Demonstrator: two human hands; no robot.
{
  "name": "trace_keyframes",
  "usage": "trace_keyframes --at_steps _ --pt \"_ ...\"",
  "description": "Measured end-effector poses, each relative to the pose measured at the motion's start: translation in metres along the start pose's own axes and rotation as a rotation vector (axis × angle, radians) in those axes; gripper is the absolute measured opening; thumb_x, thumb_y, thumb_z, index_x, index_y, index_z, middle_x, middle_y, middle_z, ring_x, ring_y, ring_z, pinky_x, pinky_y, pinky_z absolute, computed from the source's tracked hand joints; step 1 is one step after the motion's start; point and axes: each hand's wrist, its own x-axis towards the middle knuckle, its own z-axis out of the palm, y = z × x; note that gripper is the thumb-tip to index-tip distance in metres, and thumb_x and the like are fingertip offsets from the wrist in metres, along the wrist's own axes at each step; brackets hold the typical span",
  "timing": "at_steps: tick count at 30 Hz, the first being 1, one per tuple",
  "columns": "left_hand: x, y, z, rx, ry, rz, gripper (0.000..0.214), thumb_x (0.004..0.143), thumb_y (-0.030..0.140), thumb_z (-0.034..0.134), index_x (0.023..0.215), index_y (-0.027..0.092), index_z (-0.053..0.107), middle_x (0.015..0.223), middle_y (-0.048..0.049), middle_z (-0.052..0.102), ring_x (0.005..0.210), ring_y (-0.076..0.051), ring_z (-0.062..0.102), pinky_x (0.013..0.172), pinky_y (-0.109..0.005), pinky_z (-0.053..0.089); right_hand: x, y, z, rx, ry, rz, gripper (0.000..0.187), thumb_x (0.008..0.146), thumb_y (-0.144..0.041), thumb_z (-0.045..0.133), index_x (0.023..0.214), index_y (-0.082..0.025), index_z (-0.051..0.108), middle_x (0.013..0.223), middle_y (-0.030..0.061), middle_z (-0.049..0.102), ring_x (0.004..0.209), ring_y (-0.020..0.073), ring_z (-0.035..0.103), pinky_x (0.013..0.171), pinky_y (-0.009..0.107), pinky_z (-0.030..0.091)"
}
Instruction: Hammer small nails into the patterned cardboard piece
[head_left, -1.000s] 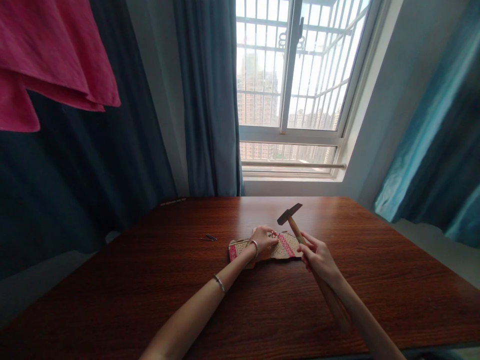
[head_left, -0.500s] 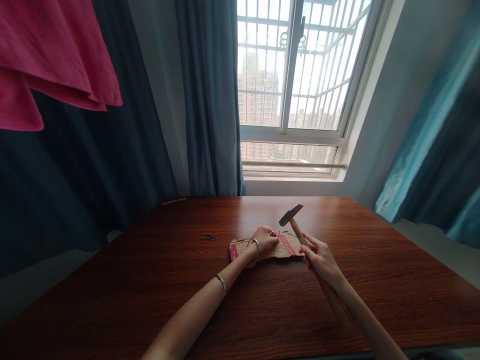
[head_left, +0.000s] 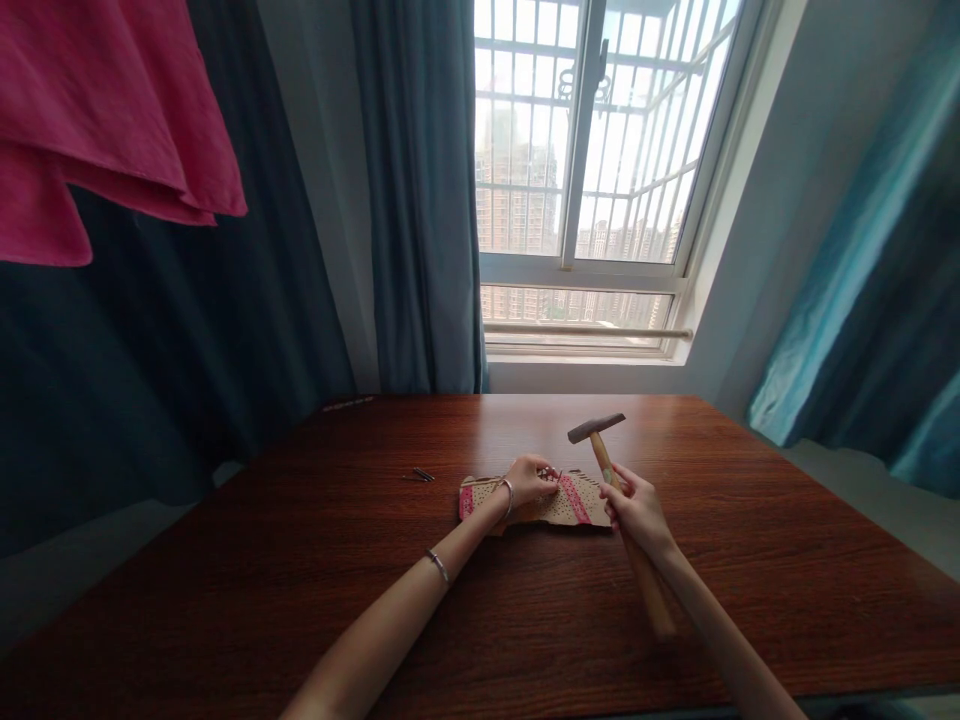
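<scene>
A flat piece of tan cardboard point(head_left: 577, 508) with pink stripes and dots lies on the dark wooden table point(head_left: 315, 560). My left hand point(head_left: 527, 479) rests on its middle with fingers pinched together on a small nail that stands on the cardboard. My right hand point(head_left: 636, 514) is closed round the wooden handle of a hammer point(head_left: 609, 465). The hammer's dark metal head is raised above the cardboard's right end, to the right of my left hand.
A few loose nails point(head_left: 420, 475) lie on the table left of the cardboard. Behind the table are a barred window point(head_left: 592, 170), blue-grey curtains point(head_left: 420, 200) and a teal curtain point(head_left: 877, 270) at right. Pink cloth point(head_left: 105, 110) hangs at top left.
The hammer head has swung up and to the right, away from my left hand, and its handle stands more upright. My left hand keeps its place on the cardboard.
</scene>
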Motion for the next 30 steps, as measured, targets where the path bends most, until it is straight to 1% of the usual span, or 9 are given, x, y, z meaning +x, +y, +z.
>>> trace_keyframes --at_steps 3,6,10,14,20,23,27,30 --pt "0.001 -0.001 -0.003 0.079 0.003 0.170 0.028 0.056 0.029 0.066 0.081 0.018 0.068 0.077 -0.0008 0.064 0.073 -0.015 0.054 0.069 -0.023 0.041 0.012 0.005 0.004 -0.006 0.026 -0.002 0.065 0.062 -0.033 0.061 0.122 -0.011 0.044 0.054 -0.0042 0.053 0.037 0.0077 0.045 0.033 0.020 0.041" --pt "0.003 -0.002 -0.004 0.100 0.005 0.251 0.027 0.057 0.030 0.068 0.082 0.019 0.067 0.083 -0.0012 0.062 0.077 -0.015 0.055 0.074 -0.024 0.040 0.022 0.014 0.007 -0.031 0.048 -0.030 0.063 0.062 -0.033 0.060 0.119 -0.008 0.048 0.053 -0.0030 0.054 0.038 0.0081 0.046 0.038 0.021 0.043" --pt "0.007 -0.002 -0.001 0.088 0.012 0.276 0.021 0.059 0.027 0.067 0.077 0.018 0.065 0.085 -0.0015 0.060 0.077 -0.015 0.054 0.075 -0.024 0.041 0.028 0.029 0.012 -0.059 0.099 -0.052 0.064 0.063 -0.035 0.060 0.118 -0.006 0.048 0.055 -0.0017 0.057 0.041 0.0097 0.050 0.043 0.024 0.047" --pt "0.009 -0.002 0.002 0.052 0.012 0.272 0.016 0.060 0.025 0.066 0.075 0.017 0.065 0.082 -0.0017 0.059 0.076 -0.015 0.054 0.074 -0.024 0.041 0.025 0.037 0.015 -0.099 0.083 -0.065 0.062 0.064 -0.034 0.058 0.118 -0.008 0.048 0.056 -0.0019 0.058 0.042 0.0101 0.052 0.043 0.023 0.047" --pt "0.005 0.008 -0.006 -0.024 -0.006 0.211 0.014 0.061 0.026 0.067 0.071 0.017 0.066 0.078 -0.0015 0.058 0.074 -0.015 0.054 0.071 -0.025 0.041 0.020 0.038 0.017 -0.140 0.065 -0.072 0.061 0.064 -0.034 0.058 0.117 -0.005 0.050 0.056 -0.0006 0.059 0.046 0.0124 0.055 0.048 0.024 0.047" --pt "0.003 0.011 -0.008 -0.031 -0.008 0.203 0.012 0.062 0.025 0.066 0.070 0.017 0.067 0.077 -0.0012 0.058 0.072 -0.014 0.054 0.069 -0.025 0.041 0.020 0.038 0.017 -0.145 0.048 -0.070 0.061 0.064 -0.034 0.057 0.116 -0.005 0.050 0.057 -0.0002 0.060 0.047 0.0126 0.055 0.048 0.024 0.046" --pt "0.007 0.005 -0.002 -0.043 -0.004 0.210 0.009 0.063 0.023 0.064 0.069 0.016 0.066 0.078 -0.0011 0.059 0.073 -0.014 0.054 0.070 -0.024 0.041 0.019 0.036 0.017 -0.148 0.027 -0.083 0.058 0.064 -0.034 0.056 0.114 -0.006 0.051 0.058 -0.0002 0.059 0.047 0.0122 0.054 0.047 0.023 0.045" --pt "0.011 -0.002 0.004 -0.063 0.021 0.231 0.008 0.063 0.021 0.064 0.069 0.016 0.065 0.079 -0.0014 0.060 0.074 -0.014 0.055 0.073 -0.024 0.042 0.019 0.035 0.016 -0.142 0.012 -0.090 0.055 0.065 -0.033 0.055 0.113 -0.006 0.051 0.058 -0.0003 0.058 0.046 0.0117 0.053 0.047 0.023 0.044"
